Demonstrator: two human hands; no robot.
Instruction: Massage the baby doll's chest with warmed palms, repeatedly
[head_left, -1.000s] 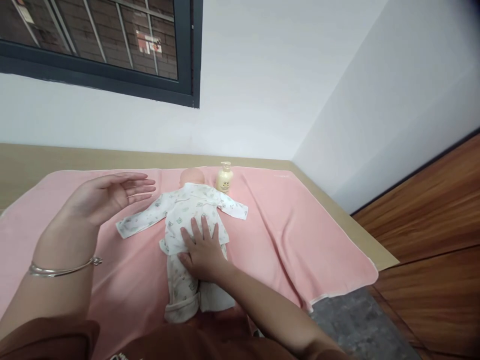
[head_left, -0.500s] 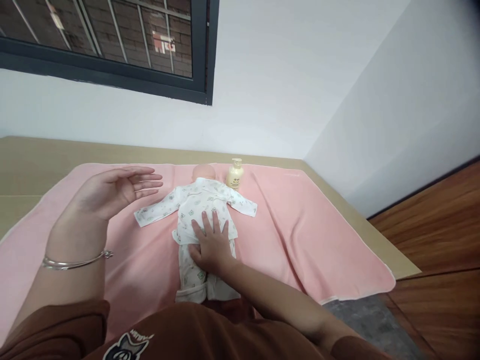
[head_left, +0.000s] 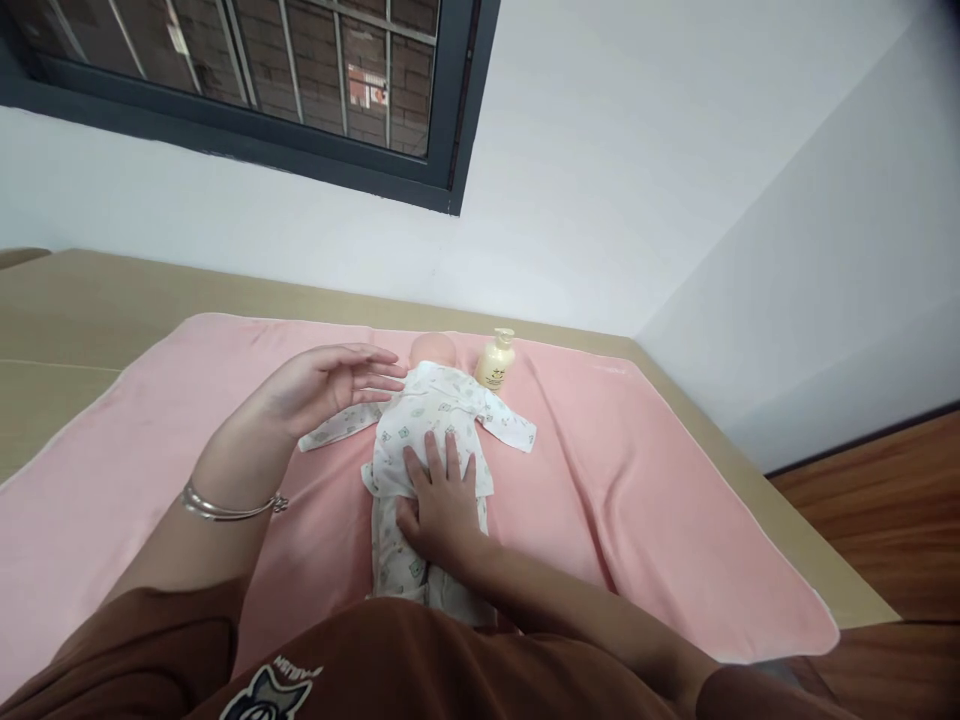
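Note:
A baby doll (head_left: 433,412) in a white printed top and trousers lies on a pink blanket (head_left: 660,500), its bald head pointing toward the wall. My right hand (head_left: 442,505) rests with fingers spread on the lower part of the doll's top. Over the doll's left-side sleeve, near its head, my left hand (head_left: 337,385) is raised with its fingers extended and nothing in them; whether it touches the doll cannot be told. A cream pump bottle (head_left: 495,362) stands beside the doll's head on the right.
The blanket covers most of a light wooden table (head_left: 150,290). A white wall and a dark-framed window (head_left: 247,125) are behind it. Brown wooden panels (head_left: 892,510) stand at the right.
My left hand has moved right, from beside the doll to over its sleeve near the head. My right hand stays on the doll. The camera view has shifted slightly.

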